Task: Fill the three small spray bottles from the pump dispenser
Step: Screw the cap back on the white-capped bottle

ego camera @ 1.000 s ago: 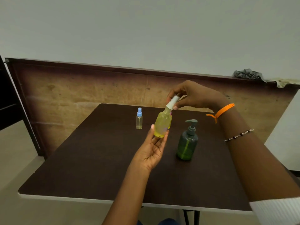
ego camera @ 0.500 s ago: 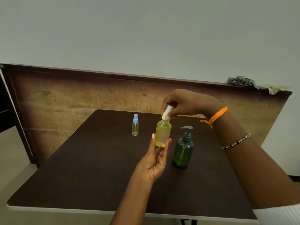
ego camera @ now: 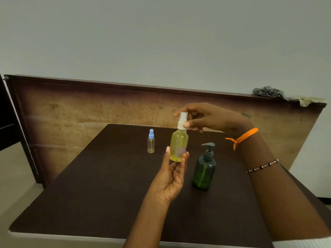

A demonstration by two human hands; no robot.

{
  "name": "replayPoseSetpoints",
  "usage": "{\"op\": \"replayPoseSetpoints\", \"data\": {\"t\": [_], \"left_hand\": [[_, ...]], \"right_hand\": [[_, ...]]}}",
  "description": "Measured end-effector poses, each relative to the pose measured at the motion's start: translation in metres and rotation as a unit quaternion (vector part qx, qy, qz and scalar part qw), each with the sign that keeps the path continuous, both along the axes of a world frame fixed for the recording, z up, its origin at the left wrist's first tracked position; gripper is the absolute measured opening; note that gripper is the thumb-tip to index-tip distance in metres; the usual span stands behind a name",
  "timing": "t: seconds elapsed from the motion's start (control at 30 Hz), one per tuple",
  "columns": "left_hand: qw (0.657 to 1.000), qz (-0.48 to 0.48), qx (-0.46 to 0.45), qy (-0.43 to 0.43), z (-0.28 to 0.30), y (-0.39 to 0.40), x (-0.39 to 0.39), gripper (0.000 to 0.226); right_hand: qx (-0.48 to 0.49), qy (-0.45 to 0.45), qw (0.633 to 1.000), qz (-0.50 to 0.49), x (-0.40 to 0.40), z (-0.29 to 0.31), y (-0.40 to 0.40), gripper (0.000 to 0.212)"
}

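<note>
Grip state: yellow spray bottle [ego camera: 179, 146] is cradled upright above the surface [ego camera: 89, 185] by left hand [ego camera: 171, 178] fingertips while its white cap [ego camera: 182, 120] is pinched by right hand [ego camera: 206, 117], presumably for unscrewing, with pump dispenser [ego camera: 204, 169] at 4 o'clock.

Translucent plastic bottles [ego camera: 179, 145], matt table [ego camera: 107, 185]

Yellow bottle [ego camera: 179, 146] now upright, right hand [ego camera: 206, 118] fingers looser around its white cap [ego camera: 182, 120].

yellow spray bottle [ego camera: 179, 146]: upright, held | blue-capped bottle [ego camera: 151, 141], green pump dispenser [ego camera: 204, 169]: standing
</note>
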State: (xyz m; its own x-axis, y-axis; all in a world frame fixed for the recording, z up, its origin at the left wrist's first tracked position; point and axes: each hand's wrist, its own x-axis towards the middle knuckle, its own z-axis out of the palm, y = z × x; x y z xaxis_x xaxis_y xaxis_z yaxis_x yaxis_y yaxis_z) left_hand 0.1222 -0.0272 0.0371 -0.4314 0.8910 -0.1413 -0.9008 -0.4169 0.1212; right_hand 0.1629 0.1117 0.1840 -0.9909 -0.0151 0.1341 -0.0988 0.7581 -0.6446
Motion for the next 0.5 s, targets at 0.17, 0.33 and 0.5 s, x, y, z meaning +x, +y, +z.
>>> {"op": "replayPoseSetpoints", "data": {"t": [0.17,0.33,0.5], "left_hand": [[0.998,0.014,0.037,0.041,0.004,-0.002,0.002,0.087],[0.994,0.059,0.011,0.090,0.003,0.001,0.005,0.096],[0.993,0.022,0.004,0.120,0.010,-0.004,0.003,0.093]], "right_hand": [[-0.080,0.078,0.992,-0.058,-0.003,-0.019,0.001,0.009],[-0.070,0.174,0.958,-0.215,-0.004,-0.045,-0.015,0.036],[-0.344,0.115,0.932,0.002,0.007,-0.036,0.001,0.043]]}}
